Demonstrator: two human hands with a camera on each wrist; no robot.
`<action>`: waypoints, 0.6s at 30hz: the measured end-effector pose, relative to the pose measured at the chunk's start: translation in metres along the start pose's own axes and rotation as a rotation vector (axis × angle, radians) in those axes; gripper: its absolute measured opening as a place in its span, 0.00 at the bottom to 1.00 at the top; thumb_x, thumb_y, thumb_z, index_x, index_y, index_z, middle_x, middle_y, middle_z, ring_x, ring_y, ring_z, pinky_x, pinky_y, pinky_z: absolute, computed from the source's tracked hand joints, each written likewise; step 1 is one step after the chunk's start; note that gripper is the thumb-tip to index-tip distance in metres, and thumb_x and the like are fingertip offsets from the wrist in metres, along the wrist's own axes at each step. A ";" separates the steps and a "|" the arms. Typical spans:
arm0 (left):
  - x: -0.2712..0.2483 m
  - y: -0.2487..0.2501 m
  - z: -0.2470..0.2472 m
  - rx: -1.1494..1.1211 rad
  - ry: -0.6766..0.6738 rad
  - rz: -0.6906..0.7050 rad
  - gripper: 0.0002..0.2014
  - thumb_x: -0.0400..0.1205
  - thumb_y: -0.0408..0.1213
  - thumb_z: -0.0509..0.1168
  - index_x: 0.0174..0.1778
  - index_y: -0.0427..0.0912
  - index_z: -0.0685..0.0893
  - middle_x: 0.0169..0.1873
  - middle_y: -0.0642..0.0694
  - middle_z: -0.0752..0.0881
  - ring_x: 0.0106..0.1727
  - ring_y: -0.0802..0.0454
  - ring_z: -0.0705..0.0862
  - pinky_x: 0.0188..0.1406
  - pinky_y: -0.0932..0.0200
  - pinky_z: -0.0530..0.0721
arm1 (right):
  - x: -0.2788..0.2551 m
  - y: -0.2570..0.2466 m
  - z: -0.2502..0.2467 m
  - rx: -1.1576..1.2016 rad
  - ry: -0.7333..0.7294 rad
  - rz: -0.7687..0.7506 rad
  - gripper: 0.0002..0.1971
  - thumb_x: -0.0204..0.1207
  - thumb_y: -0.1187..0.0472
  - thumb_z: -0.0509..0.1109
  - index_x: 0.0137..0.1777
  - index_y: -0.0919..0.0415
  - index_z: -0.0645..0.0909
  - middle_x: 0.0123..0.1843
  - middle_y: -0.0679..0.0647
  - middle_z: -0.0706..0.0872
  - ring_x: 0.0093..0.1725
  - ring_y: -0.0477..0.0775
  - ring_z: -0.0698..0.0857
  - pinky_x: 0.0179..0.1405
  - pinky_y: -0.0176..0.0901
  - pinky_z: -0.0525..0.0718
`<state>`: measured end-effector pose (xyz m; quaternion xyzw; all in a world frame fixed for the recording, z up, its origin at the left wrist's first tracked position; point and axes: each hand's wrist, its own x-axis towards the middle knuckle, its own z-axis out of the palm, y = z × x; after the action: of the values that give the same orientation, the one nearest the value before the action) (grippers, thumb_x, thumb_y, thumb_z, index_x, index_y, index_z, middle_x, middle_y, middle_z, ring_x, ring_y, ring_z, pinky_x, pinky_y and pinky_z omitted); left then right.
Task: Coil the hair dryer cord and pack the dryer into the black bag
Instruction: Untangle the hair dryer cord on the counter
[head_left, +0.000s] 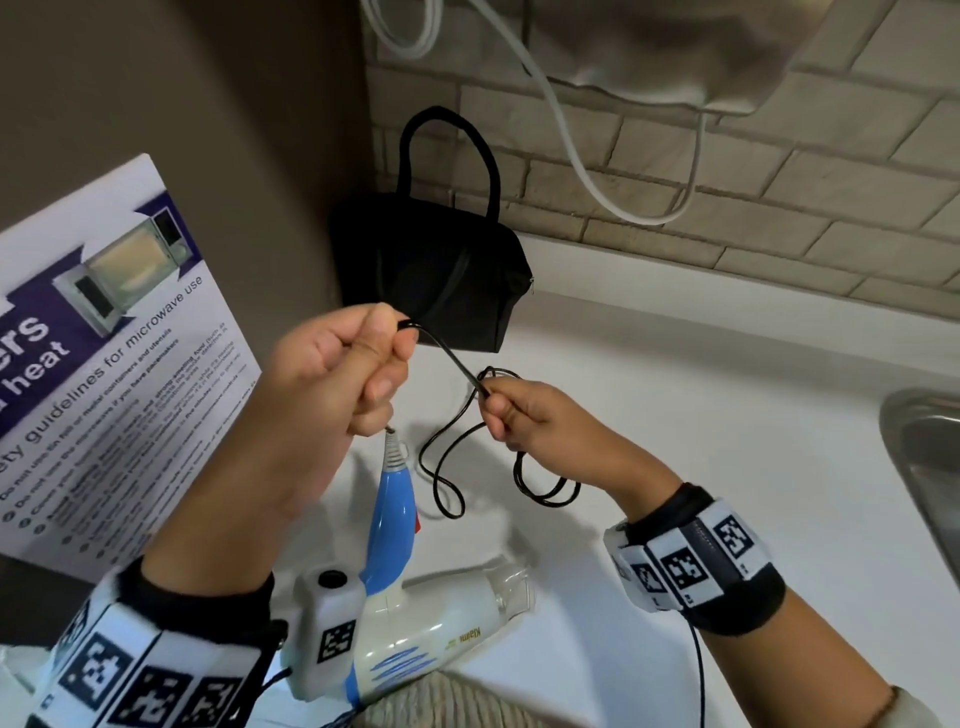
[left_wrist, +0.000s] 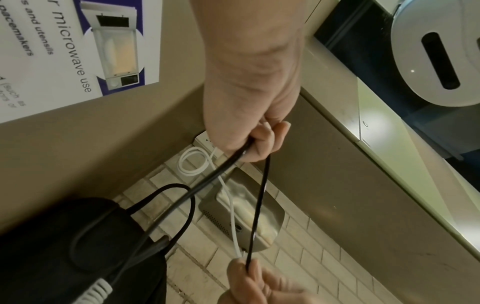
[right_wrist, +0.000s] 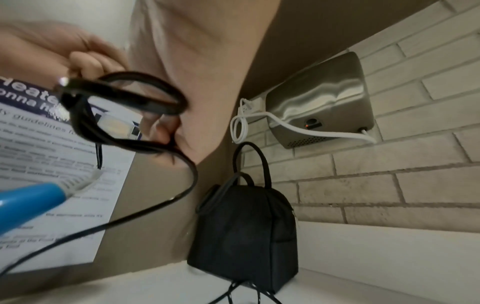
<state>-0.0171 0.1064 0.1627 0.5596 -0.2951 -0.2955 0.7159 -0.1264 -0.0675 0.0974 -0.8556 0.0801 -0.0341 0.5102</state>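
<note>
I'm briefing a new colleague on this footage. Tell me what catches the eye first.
Mid-frame, the left hand and right hand stretch a thin black power cord between them, loose loops trailing onto the white counter. Below lies the white-and-blue plastic hair dryer; behind, a small black fabric handbag stands in the corner.

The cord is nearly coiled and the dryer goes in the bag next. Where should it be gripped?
Probably by the blue handle, from above: it juts clear of the white barrel lying on the counter, slim enough to wrap, toward the black bag.
</note>
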 end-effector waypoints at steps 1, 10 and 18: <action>0.000 0.000 -0.001 -0.002 0.004 0.002 0.18 0.81 0.44 0.59 0.26 0.49 0.84 0.25 0.45 0.66 0.20 0.63 0.61 0.15 0.72 0.59 | 0.000 0.005 0.001 -0.011 -0.001 0.020 0.16 0.86 0.64 0.52 0.35 0.57 0.69 0.29 0.41 0.72 0.29 0.42 0.67 0.33 0.32 0.69; -0.002 0.016 -0.003 -0.084 0.038 0.049 0.18 0.80 0.43 0.57 0.24 0.49 0.82 0.18 0.56 0.67 0.18 0.65 0.61 0.14 0.74 0.58 | -0.001 0.043 0.011 -0.137 0.024 0.073 0.15 0.79 0.71 0.53 0.34 0.56 0.70 0.31 0.45 0.74 0.34 0.48 0.71 0.42 0.44 0.75; -0.003 0.023 -0.008 -0.136 0.086 0.042 0.18 0.79 0.43 0.57 0.23 0.49 0.81 0.17 0.57 0.68 0.17 0.65 0.60 0.14 0.72 0.56 | 0.004 0.079 0.010 -0.160 0.080 0.131 0.16 0.83 0.67 0.53 0.33 0.56 0.70 0.31 0.48 0.78 0.32 0.44 0.82 0.41 0.35 0.77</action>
<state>-0.0113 0.1184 0.1838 0.5154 -0.2549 -0.2753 0.7704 -0.1289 -0.0968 0.0229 -0.8845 0.1586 -0.0284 0.4379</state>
